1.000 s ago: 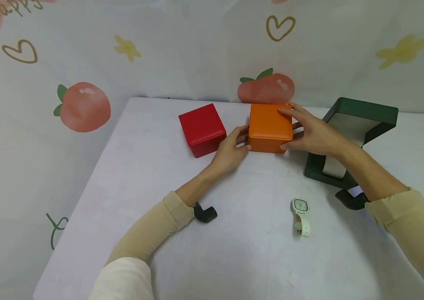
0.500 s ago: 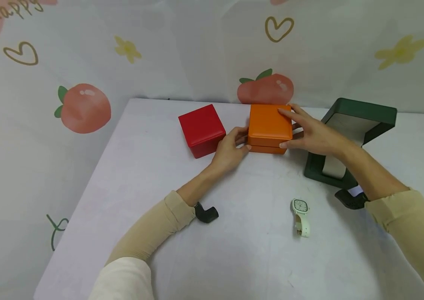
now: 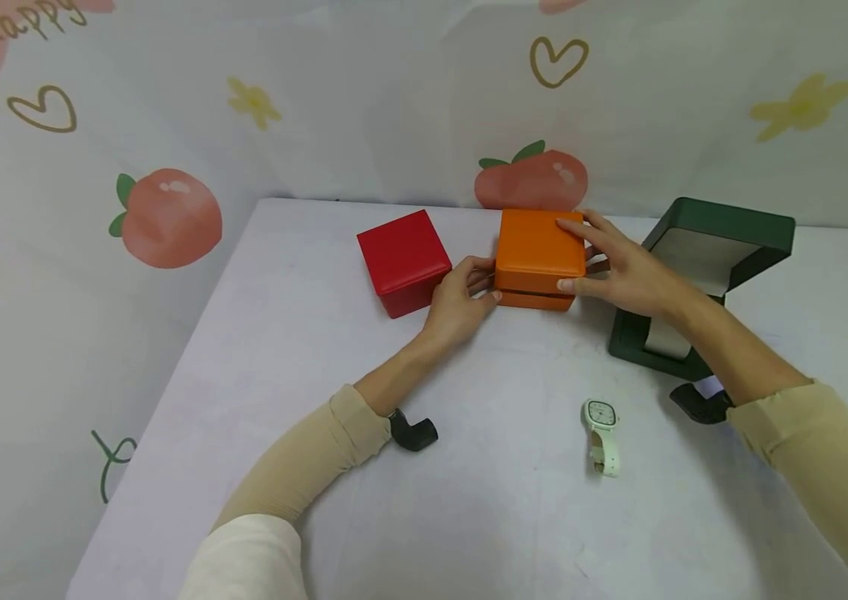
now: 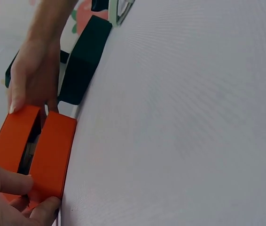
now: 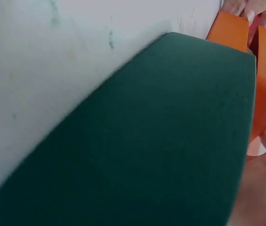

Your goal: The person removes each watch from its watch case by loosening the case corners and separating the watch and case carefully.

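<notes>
Between left grip [image 3: 461, 300] and right grip [image 3: 625, 271]: orange box [image 3: 540, 260] on the desk [image 3: 484, 500], lid [image 3: 541, 237] slightly parted; greyish filling [image 4: 29, 153], too dim to name.
Right grip: half-closed, pinching the lid.
Left grip: half-closed, holding the base [image 3: 535, 301].
Possible slip: lid dropping onto the left grip, should the right lose its pinch.
Left of left grip: red box [image 3: 405, 258], closed, contents hidden.
Right of right grip: green box [image 3: 739, 217], open, pale-lined.

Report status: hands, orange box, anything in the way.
Right hand gripping orange box lid, left hand holding base. Front gap showing, lid not off. Open green box may crowd right hand.
</notes>
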`<state>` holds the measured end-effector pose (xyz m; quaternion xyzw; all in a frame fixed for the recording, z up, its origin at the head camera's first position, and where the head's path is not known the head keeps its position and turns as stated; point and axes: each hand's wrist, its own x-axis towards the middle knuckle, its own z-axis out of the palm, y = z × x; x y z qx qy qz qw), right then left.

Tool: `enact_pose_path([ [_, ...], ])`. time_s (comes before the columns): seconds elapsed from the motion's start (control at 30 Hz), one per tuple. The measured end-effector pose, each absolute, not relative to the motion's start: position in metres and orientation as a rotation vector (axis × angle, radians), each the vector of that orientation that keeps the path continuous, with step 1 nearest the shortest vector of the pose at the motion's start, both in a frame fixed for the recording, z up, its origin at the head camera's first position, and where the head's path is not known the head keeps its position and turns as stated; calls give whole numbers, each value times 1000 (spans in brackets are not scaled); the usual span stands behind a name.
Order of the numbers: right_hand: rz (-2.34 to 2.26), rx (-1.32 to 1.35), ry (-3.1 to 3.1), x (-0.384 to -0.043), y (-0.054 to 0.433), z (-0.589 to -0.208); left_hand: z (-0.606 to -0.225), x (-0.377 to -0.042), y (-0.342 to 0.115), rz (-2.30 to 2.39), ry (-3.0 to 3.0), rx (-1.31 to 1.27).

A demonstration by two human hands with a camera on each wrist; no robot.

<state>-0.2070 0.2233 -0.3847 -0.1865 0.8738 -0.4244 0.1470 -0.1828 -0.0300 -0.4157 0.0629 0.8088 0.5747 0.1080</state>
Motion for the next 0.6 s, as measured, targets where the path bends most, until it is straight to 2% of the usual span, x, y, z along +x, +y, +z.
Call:
enact_pose_path([
  [0.6, -1235, -585, 2536, -209, 222, -387, -414, -184, -28, 1750, 2336, 46],
])
